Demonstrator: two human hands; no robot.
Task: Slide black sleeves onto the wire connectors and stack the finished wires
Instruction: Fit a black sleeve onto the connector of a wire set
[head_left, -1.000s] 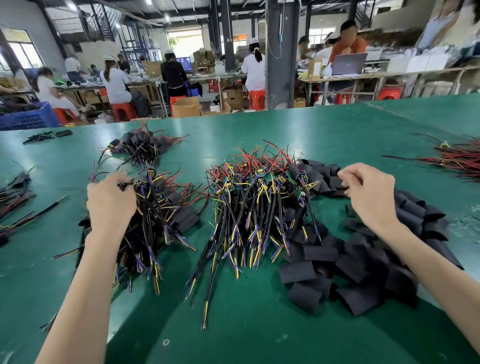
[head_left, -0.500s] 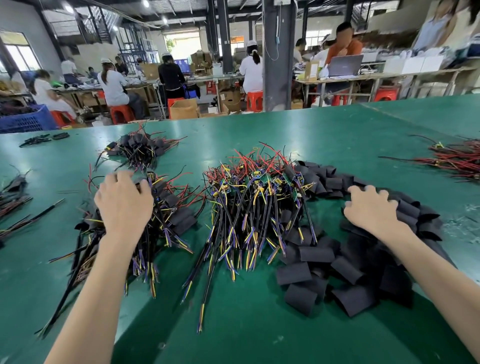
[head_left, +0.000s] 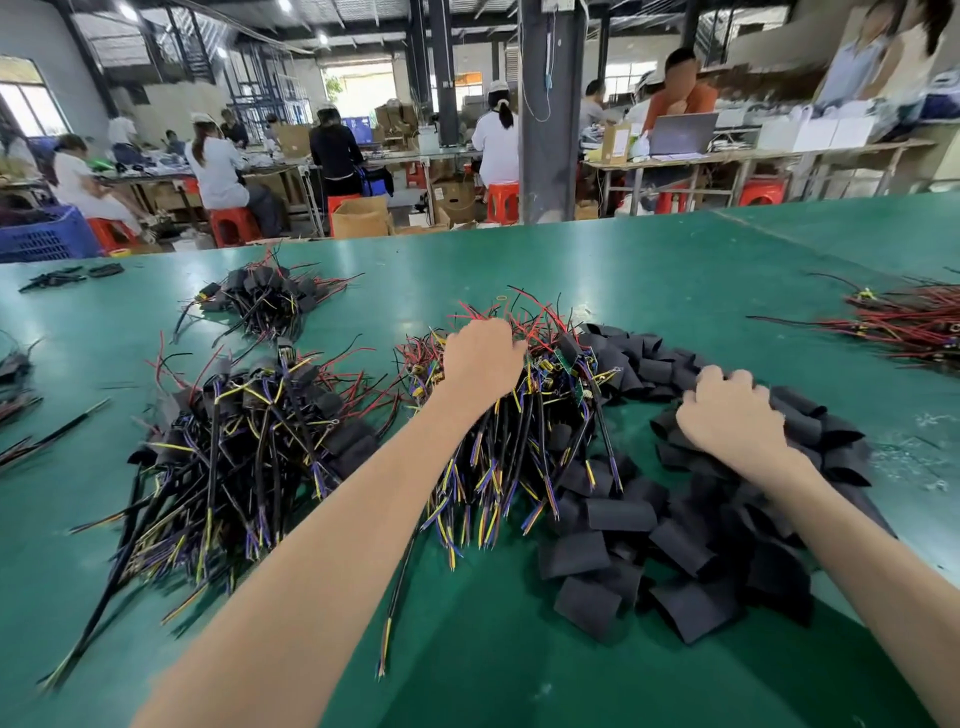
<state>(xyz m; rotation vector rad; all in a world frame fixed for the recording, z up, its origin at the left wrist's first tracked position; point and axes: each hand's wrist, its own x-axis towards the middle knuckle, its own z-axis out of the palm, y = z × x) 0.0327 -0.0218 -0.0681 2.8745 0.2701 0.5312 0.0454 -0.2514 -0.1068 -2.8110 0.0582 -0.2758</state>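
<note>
Head view: your left hand (head_left: 483, 358) gripped into the middle wire pile (head_left: 519, 452), perhaps on a single connector. Your right hand (head_left: 727, 415) curled its fingers over the black sleeves (head_left: 623, 519) just beside. Draw one of each clear. Finished wires (head_left: 234, 441) lay left; bare worktop (head_left: 493, 649) before you gave room, its far edge well off.

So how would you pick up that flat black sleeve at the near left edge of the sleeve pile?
Probably pinch the sleeve across its short flattened width, thumb on top, coming from above on the near side. It lies flat atop the sleeve pile, uncovered, with its long edges exposed; the wire pile crowds its left.
</note>
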